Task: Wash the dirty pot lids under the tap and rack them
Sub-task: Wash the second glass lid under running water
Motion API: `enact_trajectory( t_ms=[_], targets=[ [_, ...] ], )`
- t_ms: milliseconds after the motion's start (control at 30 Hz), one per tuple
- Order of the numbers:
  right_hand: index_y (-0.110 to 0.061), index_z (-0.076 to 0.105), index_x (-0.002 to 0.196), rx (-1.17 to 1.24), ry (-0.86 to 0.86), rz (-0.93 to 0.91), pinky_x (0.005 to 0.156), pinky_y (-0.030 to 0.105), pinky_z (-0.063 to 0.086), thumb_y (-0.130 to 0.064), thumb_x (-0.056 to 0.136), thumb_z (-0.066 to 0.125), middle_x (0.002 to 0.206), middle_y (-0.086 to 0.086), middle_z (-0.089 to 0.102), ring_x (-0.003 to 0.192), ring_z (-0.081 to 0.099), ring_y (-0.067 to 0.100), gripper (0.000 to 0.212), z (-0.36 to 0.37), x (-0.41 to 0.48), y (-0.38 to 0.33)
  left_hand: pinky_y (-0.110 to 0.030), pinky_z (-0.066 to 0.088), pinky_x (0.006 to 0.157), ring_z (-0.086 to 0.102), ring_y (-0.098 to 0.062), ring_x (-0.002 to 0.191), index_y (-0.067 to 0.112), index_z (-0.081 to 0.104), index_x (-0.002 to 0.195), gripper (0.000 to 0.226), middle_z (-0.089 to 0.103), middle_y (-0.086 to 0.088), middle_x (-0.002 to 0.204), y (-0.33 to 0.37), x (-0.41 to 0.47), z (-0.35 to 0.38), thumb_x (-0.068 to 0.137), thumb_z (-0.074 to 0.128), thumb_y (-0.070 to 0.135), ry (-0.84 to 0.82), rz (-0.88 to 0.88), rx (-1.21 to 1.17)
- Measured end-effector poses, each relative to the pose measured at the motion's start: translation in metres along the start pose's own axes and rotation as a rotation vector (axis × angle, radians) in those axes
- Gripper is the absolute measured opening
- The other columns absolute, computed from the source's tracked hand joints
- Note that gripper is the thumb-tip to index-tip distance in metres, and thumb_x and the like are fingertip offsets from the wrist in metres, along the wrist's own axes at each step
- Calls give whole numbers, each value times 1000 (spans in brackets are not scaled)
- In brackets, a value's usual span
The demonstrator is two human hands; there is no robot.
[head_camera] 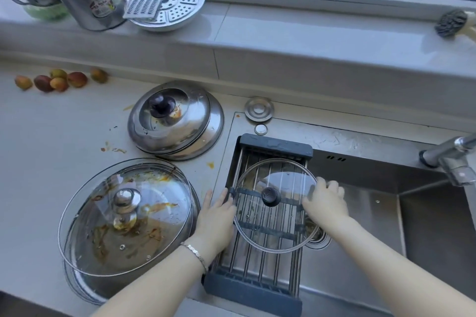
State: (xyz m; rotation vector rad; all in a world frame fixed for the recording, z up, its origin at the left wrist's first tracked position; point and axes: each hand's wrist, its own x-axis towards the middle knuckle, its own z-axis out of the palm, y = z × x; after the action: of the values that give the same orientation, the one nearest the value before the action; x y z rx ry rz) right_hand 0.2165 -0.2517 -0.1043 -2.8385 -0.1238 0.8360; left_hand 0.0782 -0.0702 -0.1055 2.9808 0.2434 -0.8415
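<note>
Glass lid (271, 197) level over rack (275, 145): left hand (219, 211) flat against left rim, right hand (325, 203) gripping right rim; tap (456, 159) lies rightward, right hand nearer.

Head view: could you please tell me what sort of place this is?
Most likely a home kitchen: a steel sink with a tap, a draining rack across it, and soiled pot lids on the counter.
</note>
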Motion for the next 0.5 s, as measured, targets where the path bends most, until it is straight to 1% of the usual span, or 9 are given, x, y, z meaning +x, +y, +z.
enact_trajectory(
  t_ms=[67,100,133,167,233,300,367,433,500],
  targets=[
    [-10,32,137,-10,0,-107,101,40,33,-28,90,47,134,15,32,125,28,32,53,-10,-11,-11,-42,0,116,30,-19,139,14,49,122,31,48,-4,139,-8,-7,-19,94,37,19,102,-51,-102],
    [-12,34,137,-18,-20,-161,101,39,32,-31,91,47,134,14,32,126,27,31,51,-14,-18,-17,-38,8,114,42,-20,129,15,51,119,30,54,-3,131,-16,-12,-29,94,37,19,151,-95,-119],
    [-14,36,137,-28,-53,-210,103,37,31,-33,92,46,135,13,32,128,26,30,50,-18,-24,-22,-35,18,109,49,-21,120,15,52,117,29,56,-2,125,-26,-19,-39,93,37,20,197,-152,-119],
    [-15,38,136,-36,-93,-253,104,36,30,-35,93,45,137,13,33,129,25,30,48,-22,-30,-27,-33,26,102,51,-22,115,15,53,116,28,56,-2,122,-39,-26,-47,93,38,21,230,-220,-106],
    [-17,42,133,-50,-169,-328,103,33,30,-35,93,44,136,11,37,130,29,27,44,-26,-42,-34,-33,36,90,49,-25,114,14,49,116,27,51,-4,122,-67,-41,-57,93,41,24,250,-397,-53],
    [-19,45,131,-75,-215,-389,100,31,33,-35,94,43,130,9,43,125,37,25,40,-24,-53,-37,-35,39,89,44,-27,118,14,44,121,32,45,-8,126,-96,-54,-60,93,42,29,221,-587,-20],
    [-21,47,130,-115,-248,-425,100,30,34,-35,94,43,129,8,45,124,40,24,39,-21,-62,-37,-37,39,93,39,-29,122,15,40,127,39,42,-11,131,-119,-61,-52,94,40,37,140,-718,-55],
    [-21,47,130,-138,-270,-431,102,30,33,-35,94,43,132,7,44,126,39,24,38,-15,-69,-35,-39,38,97,36,-30,126,19,40,130,40,41,-11,135,-136,-60,-39,95,36,39,40,-752,-98],
    [-20,47,130,-147,-280,-419,104,32,34,-35,93,44,134,7,44,127,38,23,40,-10,-76,-30,-40,39,99,37,-32,126,20,43,130,37,41,-12,135,-144,-58,-28,96,37,35,6,-723,-139]
  ],
)
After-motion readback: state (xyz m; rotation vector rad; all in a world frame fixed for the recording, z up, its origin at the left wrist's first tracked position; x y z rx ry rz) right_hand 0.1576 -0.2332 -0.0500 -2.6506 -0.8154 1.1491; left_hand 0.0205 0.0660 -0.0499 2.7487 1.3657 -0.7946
